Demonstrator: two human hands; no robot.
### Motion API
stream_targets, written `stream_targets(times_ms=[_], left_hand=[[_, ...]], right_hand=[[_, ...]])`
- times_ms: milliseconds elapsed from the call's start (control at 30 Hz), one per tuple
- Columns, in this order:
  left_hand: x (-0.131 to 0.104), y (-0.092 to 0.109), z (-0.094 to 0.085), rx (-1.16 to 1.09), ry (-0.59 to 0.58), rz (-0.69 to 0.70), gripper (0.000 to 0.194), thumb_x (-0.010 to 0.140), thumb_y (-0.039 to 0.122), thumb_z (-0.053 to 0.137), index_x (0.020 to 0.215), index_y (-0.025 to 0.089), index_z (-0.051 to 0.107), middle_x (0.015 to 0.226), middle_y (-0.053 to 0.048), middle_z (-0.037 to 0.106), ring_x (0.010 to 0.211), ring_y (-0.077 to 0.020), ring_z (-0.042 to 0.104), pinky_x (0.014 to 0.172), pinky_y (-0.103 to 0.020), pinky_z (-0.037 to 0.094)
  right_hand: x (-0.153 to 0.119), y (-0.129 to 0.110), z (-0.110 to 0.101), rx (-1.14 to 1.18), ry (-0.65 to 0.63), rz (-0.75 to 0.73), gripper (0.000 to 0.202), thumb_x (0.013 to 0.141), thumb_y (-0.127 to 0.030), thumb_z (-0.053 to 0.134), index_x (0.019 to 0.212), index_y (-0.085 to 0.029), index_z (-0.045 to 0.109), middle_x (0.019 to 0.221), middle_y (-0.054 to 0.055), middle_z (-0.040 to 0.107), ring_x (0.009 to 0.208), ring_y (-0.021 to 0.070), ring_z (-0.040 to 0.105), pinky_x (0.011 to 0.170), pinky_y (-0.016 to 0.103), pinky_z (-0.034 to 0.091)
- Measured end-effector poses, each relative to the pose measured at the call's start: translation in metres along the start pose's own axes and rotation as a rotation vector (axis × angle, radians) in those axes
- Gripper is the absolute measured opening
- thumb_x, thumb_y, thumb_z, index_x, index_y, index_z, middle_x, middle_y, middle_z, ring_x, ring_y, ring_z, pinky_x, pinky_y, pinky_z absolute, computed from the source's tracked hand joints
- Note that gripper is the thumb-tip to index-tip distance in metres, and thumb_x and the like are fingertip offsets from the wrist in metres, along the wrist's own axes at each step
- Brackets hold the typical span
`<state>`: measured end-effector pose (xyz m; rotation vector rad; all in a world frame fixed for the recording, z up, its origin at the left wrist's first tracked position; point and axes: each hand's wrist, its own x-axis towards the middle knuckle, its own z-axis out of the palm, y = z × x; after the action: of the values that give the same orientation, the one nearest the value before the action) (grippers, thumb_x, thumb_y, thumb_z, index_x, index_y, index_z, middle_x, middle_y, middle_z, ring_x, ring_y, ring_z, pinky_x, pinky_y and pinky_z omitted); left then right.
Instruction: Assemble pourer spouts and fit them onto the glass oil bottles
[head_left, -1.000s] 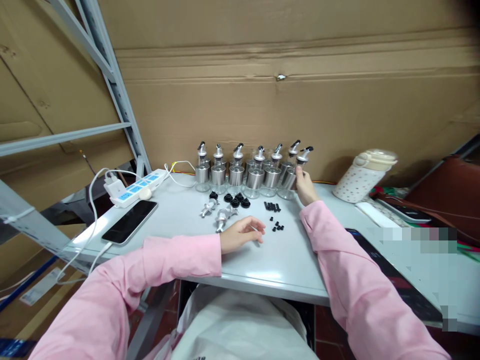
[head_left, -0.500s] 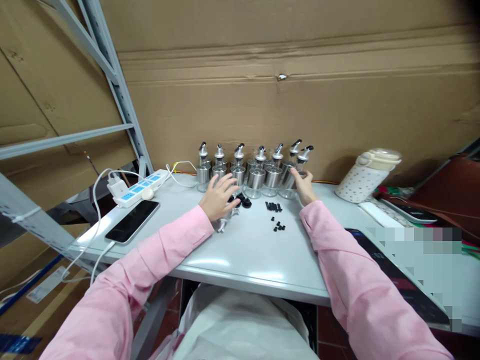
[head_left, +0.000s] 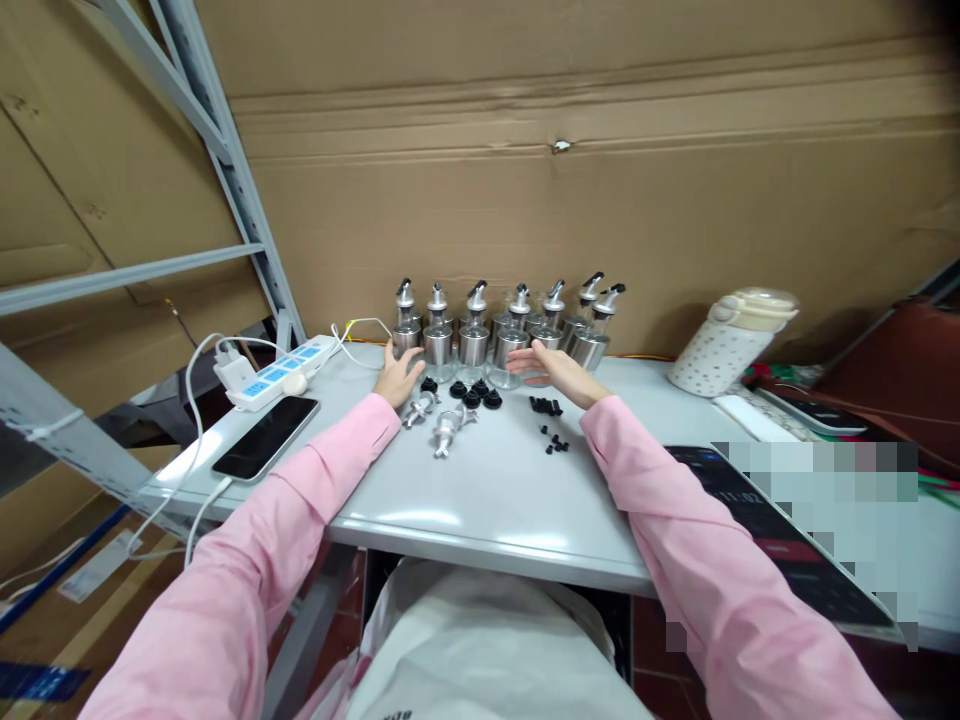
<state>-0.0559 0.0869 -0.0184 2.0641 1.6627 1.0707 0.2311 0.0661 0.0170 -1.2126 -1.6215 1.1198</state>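
A row of glass oil bottles (head_left: 473,345) with steel sleeves and silver pour spouts stands along the back of the table. My left hand (head_left: 397,378) is at the leftmost bottle (head_left: 407,337), thumb and fingers apart around its lower front; whether it touches the glass I cannot tell. Fingers stretched out flat, my right hand (head_left: 559,372) lies before the bottles on the right and hides part of them. Between my hands are black round stoppers (head_left: 481,394), silver spout parts (head_left: 448,428), short black strips (head_left: 545,406) and small black caps (head_left: 555,441).
To the left lie a phone (head_left: 265,438) and a white power strip (head_left: 289,372) with cables. A dotted tumbler (head_left: 726,345) leans at the right, near a tablet (head_left: 780,540). Cardboard (head_left: 465,200) rises behind the table (head_left: 480,510).
My left hand has moved left and back to the leftmost bottle, uncovering the silver parts. My right hand has come off the rightmost bottle and moved left, fingers stretched out.
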Motion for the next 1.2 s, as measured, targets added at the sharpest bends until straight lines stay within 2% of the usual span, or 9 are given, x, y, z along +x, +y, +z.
stream_targets(times_ms=[100,233,367,500,600,667,800,1000,1200], left_hand=[[0.001,-0.003,0.002,-0.003,0.010,0.004,0.035,0.087,0.035,0.042,0.118,0.023,0.053,0.142,-0.007,0.014,0.134,-0.0278,0.023,0.112,-0.043,0.022],[0.002,-0.004,0.001,-0.011,0.019,0.025,0.033,0.086,0.034,0.046,0.116,0.024,0.055,0.140,-0.007,0.017,0.130,-0.0264,0.032,0.112,-0.042,0.023],[0.001,-0.003,0.001,0.021,0.016,0.008,0.031,0.083,0.026,0.050,0.113,0.024,0.057,0.137,-0.007,0.022,0.132,-0.0283,0.027,0.111,-0.044,0.024],[0.003,0.001,-0.003,0.013,0.150,0.021,0.029,0.078,0.016,0.052,0.105,0.022,0.059,0.125,-0.009,0.036,0.124,-0.0255,0.038,0.106,-0.043,0.031],[0.008,0.002,-0.012,-0.055,0.294,0.080,0.025,0.073,0.012,0.056,0.098,0.017,0.060,0.111,-0.008,0.045,0.107,-0.0201,0.051,0.098,-0.036,0.039],[0.009,0.003,-0.018,-0.090,0.332,0.122,0.023,0.072,0.012,0.056,0.095,0.016,0.058,0.100,-0.006,0.051,0.093,-0.0163,0.056,0.091,-0.032,0.043],[0.006,0.006,-0.023,0.001,0.194,0.255,0.015,0.076,0.017,0.054,0.091,0.016,0.058,0.079,-0.002,0.060,0.074,-0.0143,0.058,0.078,-0.028,0.045],[-0.008,0.018,-0.016,0.269,-0.127,0.438,0.023,0.087,0.030,0.041,0.089,0.019,0.061,0.075,-0.003,0.065,0.072,-0.0157,0.059,0.073,-0.026,0.042],[-0.015,0.027,-0.007,0.269,-0.223,0.533,0.026,0.088,0.029,0.038,0.093,0.018,0.061,0.084,-0.004,0.066,0.076,-0.0159,0.059,0.074,-0.025,0.042]], right_hand=[[0.003,0.004,0.003,-0.033,0.014,0.014,0.053,0.086,-0.058,0.034,0.109,-0.018,0.061,0.111,0.011,0.064,0.105,0.0214,0.058,0.081,0.032,0.048],[0.002,0.003,0.009,-0.112,0.008,0.042,0.047,0.089,-0.050,0.034,0.112,-0.017,0.058,0.113,0.011,0.063,0.105,0.0211,0.057,0.081,0.032,0.047],[0.000,0.000,0.014,-0.170,-0.031,0.018,0.045,0.090,-0.045,0.032,0.107,-0.015,0.060,0.111,0.012,0.064,0.101,0.0202,0.059,0.078,0.030,0.047],[-0.006,-0.006,0.020,-0.456,-0.099,-0.175,0.029,0.080,-0.034,0.051,0.097,-0.015,0.065,0.092,0.008,0.068,0.087,0.0190,0.061,0.075,0.030,0.046],[-0.013,-0.014,0.027,-0.652,-0.121,-0.311,0.021,0.076,-0.024,0.054,0.090,-0.016,0.067,0.081,0.004,0.068,0.077,0.0163,0.060,0.072,0.028,0.045],[-0.018,-0.018,0.032,-0.703,-0.147,-0.346,0.019,0.076,-0.022,0.054,0.088,-0.017,0.068,0.075,0.003,0.067,0.071,0.0146,0.059,0.069,0.026,0.044],[-0.027,-0.021,0.045,-0.777,-0.210,-0.335,0.018,0.075,-0.020,0.057,0.087,-0.017,0.069,0.064,0.001,0.063,0.060,0.0128,0.055,0.064,0.024,0.041],[-0.033,-0.018,0.061,-0.839,-0.296,-0.292,0.025,0.074,-0.020,0.060,0.098,-0.017,0.067,0.063,0.001,0.062,0.056,0.0129,0.052,0.055,0.023,0.036],[-0.033,-0.014,0.063,-0.894,-0.323,-0.301,0.021,0.072,-0.022,0.062,0.092,-0.018,0.068,0.062,0.001,0.060,0.054,0.0125,0.050,0.054,0.023,0.034]])
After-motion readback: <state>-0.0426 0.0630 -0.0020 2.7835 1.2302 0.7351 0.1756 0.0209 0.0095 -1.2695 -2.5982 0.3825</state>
